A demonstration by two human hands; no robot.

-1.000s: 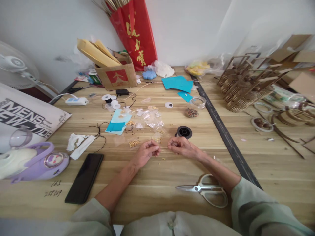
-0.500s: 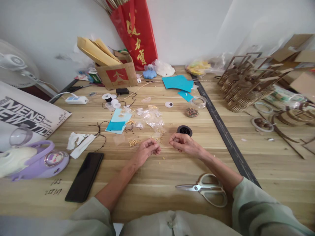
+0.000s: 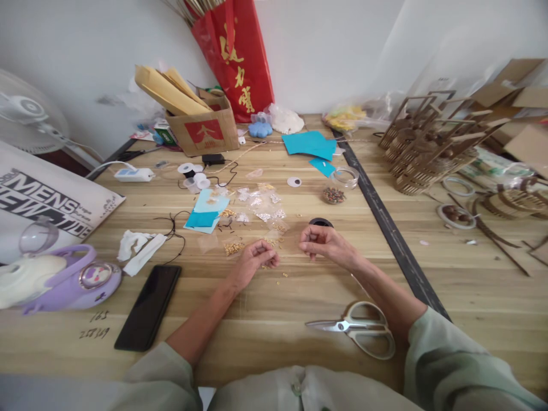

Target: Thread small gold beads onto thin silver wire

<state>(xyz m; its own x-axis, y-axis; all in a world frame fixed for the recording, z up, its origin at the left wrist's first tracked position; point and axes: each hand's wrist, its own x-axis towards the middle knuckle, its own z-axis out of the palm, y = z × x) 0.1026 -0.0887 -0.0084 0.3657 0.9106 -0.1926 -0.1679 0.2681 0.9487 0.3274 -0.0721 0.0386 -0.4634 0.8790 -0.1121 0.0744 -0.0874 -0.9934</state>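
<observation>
1. White bag with black print (image 3: pixel 105 208), at the left: the large capitals "MENS", and below them a bigger word running "EW", its remainder distorted by a fold; the smaller print is unreadable.
2. Tall, glossy red bag (image 3: pixel 257 68): gold Chinese characters, the lower two reading "力寶".
3. Brown cardboard box (image 3: pixel 214 147): white emblem on a red panel, lettering beneath too small.
4. Pale wood-grain tabletop (image 3: pixel 240 342): handwritten "165" above apparently "258369".
</observation>
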